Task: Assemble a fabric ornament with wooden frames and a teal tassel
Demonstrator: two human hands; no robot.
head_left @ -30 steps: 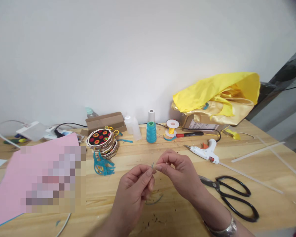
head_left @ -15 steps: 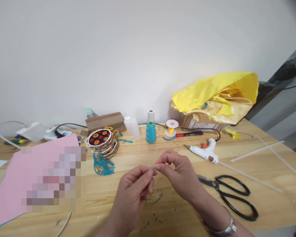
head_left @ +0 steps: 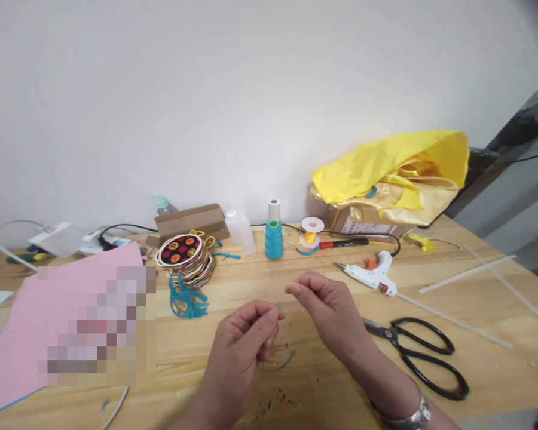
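My left hand point(head_left: 246, 337) pinches a thin grey-blue thread point(head_left: 279, 305) between thumb and forefinger, and a short tip of it sticks up. Below the fingers, a curved length of similar thread point(head_left: 281, 365) shows over the tabletop; whether it is the same piece I cannot tell. Just to the right, my right hand point(head_left: 327, 307) has thumb and forefinger pressed together, apart from the left. Anything between those fingertips is too small to make out. Black-handled scissors point(head_left: 394, 334) lie beside my right forearm. A teal thread cone point(head_left: 274, 240) stands beyond both hands.
A white glue gun point(head_left: 370, 273) with a long glue stick lies at the right. Stacked patterned discs point(head_left: 179, 251) with teal tassels point(head_left: 186, 298) sit left of the hands. Pink sheet point(head_left: 72, 286) covers the left side. Yellow fabric point(head_left: 394, 167) rests on a box behind.
My right hand has moved slightly up and away from my left, opening a gap between the fingertips. The thread tip in my left hand now shows more clearly.
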